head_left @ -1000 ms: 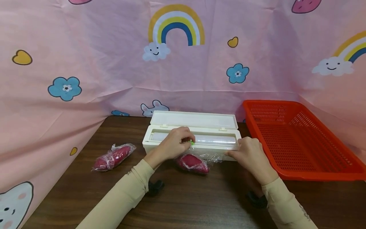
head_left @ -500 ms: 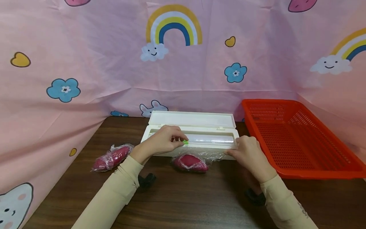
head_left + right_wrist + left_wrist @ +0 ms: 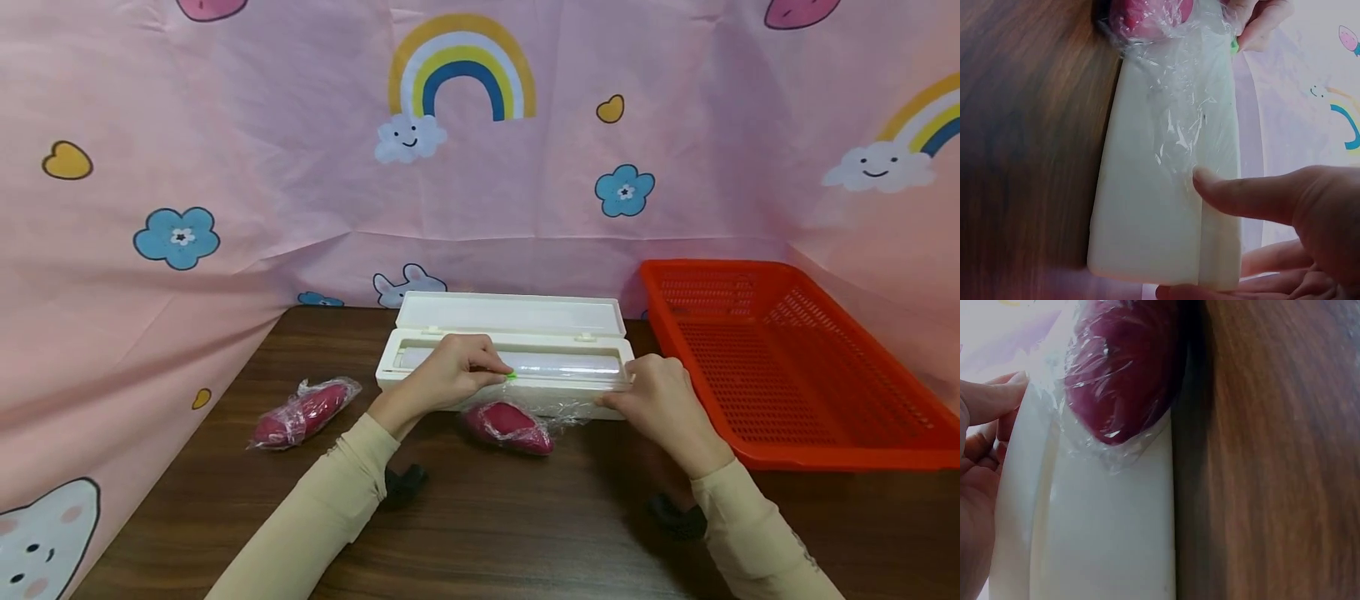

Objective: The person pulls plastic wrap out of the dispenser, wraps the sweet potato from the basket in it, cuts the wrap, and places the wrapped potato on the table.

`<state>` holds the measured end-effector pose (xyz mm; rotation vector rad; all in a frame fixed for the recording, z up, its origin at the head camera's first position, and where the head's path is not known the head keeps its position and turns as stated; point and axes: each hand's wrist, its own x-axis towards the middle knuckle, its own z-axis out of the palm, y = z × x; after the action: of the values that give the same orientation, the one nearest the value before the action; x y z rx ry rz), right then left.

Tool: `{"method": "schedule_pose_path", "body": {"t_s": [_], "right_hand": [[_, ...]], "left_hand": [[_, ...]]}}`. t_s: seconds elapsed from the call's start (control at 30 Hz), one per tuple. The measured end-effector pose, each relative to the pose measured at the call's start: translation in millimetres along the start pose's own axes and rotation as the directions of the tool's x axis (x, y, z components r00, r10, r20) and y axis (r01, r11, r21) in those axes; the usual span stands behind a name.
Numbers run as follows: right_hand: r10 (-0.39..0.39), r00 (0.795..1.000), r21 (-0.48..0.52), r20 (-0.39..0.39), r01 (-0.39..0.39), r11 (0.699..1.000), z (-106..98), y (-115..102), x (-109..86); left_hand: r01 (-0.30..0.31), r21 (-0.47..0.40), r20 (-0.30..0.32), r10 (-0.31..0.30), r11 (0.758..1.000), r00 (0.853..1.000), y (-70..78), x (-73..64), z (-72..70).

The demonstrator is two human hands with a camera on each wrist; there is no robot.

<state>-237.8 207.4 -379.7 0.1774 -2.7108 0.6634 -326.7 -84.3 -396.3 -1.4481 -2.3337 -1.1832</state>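
An opened white cling film dispenser point(image 3: 510, 316) holds a roll of clear film point(image 3: 573, 365). My left hand point(image 3: 450, 373) pinches the small green cutter slider point(image 3: 512, 376) on the dispenser's front edge, near its middle. My right hand point(image 3: 663, 410) grips the dispenser's right end; in the right wrist view its thumb point(image 3: 1241, 195) presses on the front, over film, with the other fingers behind. A purplish-red sweet potato-like thing point(image 3: 512, 428), partly covered in film, lies against the dispenser's front. Loose film point(image 3: 1175, 128) stretches from it over the front face.
A second film-wrapped purplish-red piece point(image 3: 306, 414) lies to the left on the dark wooden table point(image 3: 525, 533). An orange-red perforated basket point(image 3: 847, 459) stands to the right. Behind hangs a pink printed cloth point(image 3: 300, 125).
My left hand has slid the green cutter left along the dispenser's edge, then back to the right. My right hand keeps its grip on the right end.
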Motion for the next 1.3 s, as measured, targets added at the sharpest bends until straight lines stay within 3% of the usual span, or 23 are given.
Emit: {"method": "schedule_pose_path", "body": {"t_s": [0.13,0.27,0.37,0.53,0.77,1.07,1.3], "right_hand": [[0.024,1.0,0.001,-0.005,-0.024,1.0,-3,2,-1.4],[0.034,0.999,0.024,-0.003,-0.034,0.999,1,-2,-1.9],[0.024,0.999,0.056,0.027,-0.025,0.998,7,-7,-0.3],[0.019,0.999,0.064,0.03,-0.021,0.998,8,-11,2.2],[0.05,0.998,0.041,0.049,-0.052,0.998,1,-2,1.2],[0.035,0.998,0.042,0.049,-0.038,0.998,0,4,1.2],[0.002,0.999,0.006,0.039,-0.002,1.0,-2,8,3.6]], "left_hand": [[-0.04,0.009,-0.015,0.04,0.999,0.999,4.6,8.8,10.8],[-0.095,0.057,0.053,0.092,0.994,0.994,13.4,28.3,28.3],[-0.102,0.091,0.089,0.094,0.991,0.992,18.3,37.2,36.0],[-0.09,0.079,0.049,0.086,0.993,0.995,21.8,39.2,40.4],[-0.108,0.052,0.042,0.106,0.993,0.993,24.1,50.7,56.1],[-0.132,0.129,0.078,0.123,0.983,0.989,35.7,74.6,82.4],[-0.147,0.151,0.053,0.141,0.978,0.989,38.6,81.4,90.1]]}}
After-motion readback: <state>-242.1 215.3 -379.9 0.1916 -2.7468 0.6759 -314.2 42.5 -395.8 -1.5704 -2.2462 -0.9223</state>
